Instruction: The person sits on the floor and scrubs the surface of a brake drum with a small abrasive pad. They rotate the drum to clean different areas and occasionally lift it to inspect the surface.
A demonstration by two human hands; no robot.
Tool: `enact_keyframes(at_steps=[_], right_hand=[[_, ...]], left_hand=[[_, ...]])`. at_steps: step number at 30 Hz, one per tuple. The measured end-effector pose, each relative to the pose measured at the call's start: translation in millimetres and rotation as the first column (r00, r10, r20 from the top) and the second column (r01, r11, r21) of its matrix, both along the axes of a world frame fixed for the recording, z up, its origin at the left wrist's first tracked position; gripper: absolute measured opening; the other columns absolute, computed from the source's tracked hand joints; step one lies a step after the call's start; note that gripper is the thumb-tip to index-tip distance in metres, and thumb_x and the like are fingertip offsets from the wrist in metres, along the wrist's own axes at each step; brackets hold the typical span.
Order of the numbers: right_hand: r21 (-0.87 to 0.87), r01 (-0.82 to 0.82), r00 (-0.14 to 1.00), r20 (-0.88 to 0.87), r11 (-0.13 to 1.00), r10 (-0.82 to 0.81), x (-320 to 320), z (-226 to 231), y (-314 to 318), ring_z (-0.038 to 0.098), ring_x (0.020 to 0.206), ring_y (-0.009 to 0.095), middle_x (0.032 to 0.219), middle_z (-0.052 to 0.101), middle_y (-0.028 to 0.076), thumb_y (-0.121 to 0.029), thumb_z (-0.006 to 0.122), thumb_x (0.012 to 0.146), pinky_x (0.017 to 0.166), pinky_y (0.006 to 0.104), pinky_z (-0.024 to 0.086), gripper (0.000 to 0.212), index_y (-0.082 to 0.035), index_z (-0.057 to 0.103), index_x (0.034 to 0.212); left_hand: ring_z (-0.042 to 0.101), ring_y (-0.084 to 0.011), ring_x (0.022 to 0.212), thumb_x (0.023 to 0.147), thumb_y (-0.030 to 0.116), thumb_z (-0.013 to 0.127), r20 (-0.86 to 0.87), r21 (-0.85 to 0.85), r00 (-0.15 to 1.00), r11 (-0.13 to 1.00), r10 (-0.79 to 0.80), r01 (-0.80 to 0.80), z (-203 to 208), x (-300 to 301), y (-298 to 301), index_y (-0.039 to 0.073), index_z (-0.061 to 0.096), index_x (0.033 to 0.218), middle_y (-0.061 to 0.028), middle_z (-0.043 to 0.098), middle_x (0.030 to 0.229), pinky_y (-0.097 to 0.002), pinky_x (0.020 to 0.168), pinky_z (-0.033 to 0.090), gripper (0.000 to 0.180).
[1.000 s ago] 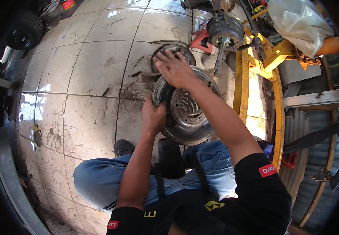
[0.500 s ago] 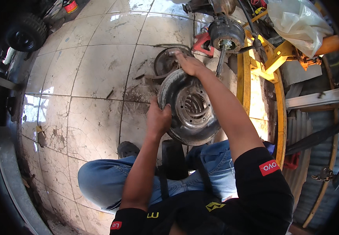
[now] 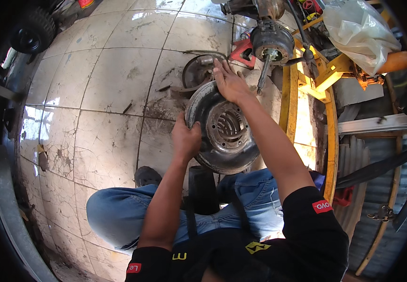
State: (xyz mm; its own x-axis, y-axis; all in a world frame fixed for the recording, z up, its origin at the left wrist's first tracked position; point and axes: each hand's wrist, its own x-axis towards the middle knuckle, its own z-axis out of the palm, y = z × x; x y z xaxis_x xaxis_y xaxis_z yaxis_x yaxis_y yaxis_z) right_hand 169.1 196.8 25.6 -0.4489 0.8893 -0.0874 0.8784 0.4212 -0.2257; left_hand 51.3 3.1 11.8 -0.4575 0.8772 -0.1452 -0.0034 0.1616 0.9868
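Note:
A round, dark metal brake drum [image 3: 237, 157] stands tilted in front of my knees. Bolt holes ring its central opening, and several curved metal ribs show through it. My left hand [image 3: 187, 138] is closed on the drum's left rim, thumb on the near face. At the far rim lies my right hand [image 3: 234, 85], touching the drum with fingers stretched out and apart past the edge. Just beyond these fingers a brake backing plate [image 3: 193, 74] rests on the floor, with a small metal cylinder [image 3: 206, 60] on it.
An axle hub [image 3: 271, 41] with a protruding shaft stands beyond, near a red jack stand [image 3: 242, 52]. Along the right runs a yellow metal frame [image 3: 333, 155], with a plastic bag [image 3: 361, 35] above it. A tyre [image 3: 32, 35] is at far left.
My right hand has shifted slightly down toward the drum's rim, its fingers now more spread. The left hand keeps its hold on the rim. The whole view has shifted slightly.

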Motion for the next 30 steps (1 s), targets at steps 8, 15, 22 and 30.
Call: enact_keyframes(at_steps=[8,15,22,30], right_hand=[[-0.312,0.180,0.982,0.008,0.933,-0.187,3.3,22.0,16.1,0.039,0.134,0.040,0.144,0.043,0.021,-0.056,0.008,0.097,0.113,0.0446,0.028,0.066,-0.023,0.012,0.154],[-0.101,0.090,0.984,-0.146,0.991,-0.104,5.3,-7.4,2.3,0.030,0.140,0.036,0.152,0.032,0.018,-0.055,0.006,0.098,0.112,0.0514,0.026,0.066,-0.022,0.015,0.154],[0.106,0.040,0.999,0.018,0.994,-0.042,4.0,-9.3,-4.5,0.038,0.136,0.036,0.147,0.040,0.020,-0.046,0.009,0.099,0.113,0.0439,0.029,0.060,-0.022,0.019,0.153],[-0.391,0.232,0.970,0.024,0.891,-0.242,20.4,7.8,39.6,0.038,0.135,0.037,0.142,0.042,0.026,-0.054,0.005,0.098,0.114,0.0420,0.027,0.068,-0.017,0.022,0.152]], left_hand=[[0.064,-0.0383,0.098,0.084,0.007,0.058,-0.060,0.019,0.998,1.000,-0.008,0.009,-6.8,-0.2,1.5,-0.008,0.054,0.115,-0.0267,0.065,0.103,-0.0406,0.087,0.048,0.035],[0.064,-0.0363,0.098,0.084,0.007,0.058,-0.050,-0.034,0.997,0.998,-0.050,0.049,3.1,-8.1,-5.1,-0.008,0.053,0.116,-0.0262,0.065,0.105,-0.0398,0.088,0.047,0.036],[0.064,-0.0361,0.098,0.083,0.008,0.058,-0.009,0.019,1.000,1.000,0.004,-0.003,-0.9,-5.5,-0.4,-0.008,0.052,0.117,-0.0249,0.065,0.104,-0.0398,0.087,0.047,0.037],[0.063,-0.0371,0.100,0.083,0.008,0.058,-0.140,0.019,0.990,1.000,-0.016,0.019,-29.3,1.0,6.8,-0.009,0.051,0.120,-0.0261,0.064,0.106,-0.0398,0.089,0.047,0.041]])
